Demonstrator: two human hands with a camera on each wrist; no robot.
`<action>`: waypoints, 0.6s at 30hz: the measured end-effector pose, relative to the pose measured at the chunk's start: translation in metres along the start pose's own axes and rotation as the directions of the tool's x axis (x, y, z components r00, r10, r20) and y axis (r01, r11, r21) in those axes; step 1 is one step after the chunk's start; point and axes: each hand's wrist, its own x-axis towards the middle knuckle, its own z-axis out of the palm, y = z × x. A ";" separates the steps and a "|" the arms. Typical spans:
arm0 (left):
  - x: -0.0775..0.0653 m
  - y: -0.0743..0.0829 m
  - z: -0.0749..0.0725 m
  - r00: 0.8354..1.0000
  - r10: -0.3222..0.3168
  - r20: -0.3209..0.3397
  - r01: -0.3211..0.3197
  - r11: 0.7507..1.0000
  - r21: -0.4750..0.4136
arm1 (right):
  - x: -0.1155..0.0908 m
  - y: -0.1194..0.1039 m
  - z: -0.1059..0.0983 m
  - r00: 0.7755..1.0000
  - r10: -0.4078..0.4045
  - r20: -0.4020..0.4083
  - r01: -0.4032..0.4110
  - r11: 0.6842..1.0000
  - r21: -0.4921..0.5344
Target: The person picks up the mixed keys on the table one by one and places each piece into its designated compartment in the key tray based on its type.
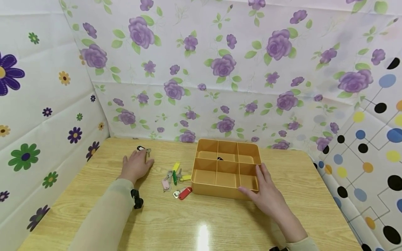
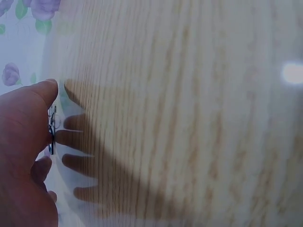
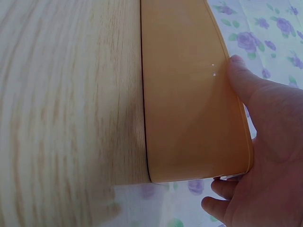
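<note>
An orange-brown compartment box (image 1: 220, 190) stands on the table, with a small black object (image 1: 220, 159) in its back middle compartment. My right hand (image 1: 271, 198) holds the box's near right corner, thumb at the front rim and fingers along the right side. Spread fingers cast a shadow beneath my left hand (image 1: 135, 165) at the table's far left. Just beyond its fingertips lies a black key tag (image 1: 141, 148) with a key (image 1: 148, 152). In the left wrist view the tag (image 2: 52, 137) shows edge-on by the fingers, which partly hide it.
Left of the box lie keys with tags: yellow tags (image 1: 176, 166), a green tag (image 1: 174, 177), a pink tag (image 1: 165, 184) and a red tag (image 1: 185, 193). A flowered cloth (image 1: 201, 69) hangs behind the wooden table (image 1: 169, 226), with patterned cloths at both sides.
</note>
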 end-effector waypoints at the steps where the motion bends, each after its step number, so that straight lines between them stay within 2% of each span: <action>1: -0.001 0.001 0.000 1.000 0.000 -0.001 0.000 1.000 0.004 | 0.000 0.000 0.000 1.000 0.001 0.003 -0.001 1.000 0.000; 8: -0.006 0.007 0.006 1.000 0.002 0.002 -0.002 1.000 0.020 | 0.001 -0.002 -0.001 1.000 0.003 0.018 -0.003 1.000 0.003; 18: -0.020 0.024 0.014 0.999 0.040 0.004 -0.040 0.999 -0.011 | 0.001 0.000 0.000 1.000 0.002 0.012 -0.003 1.000 0.005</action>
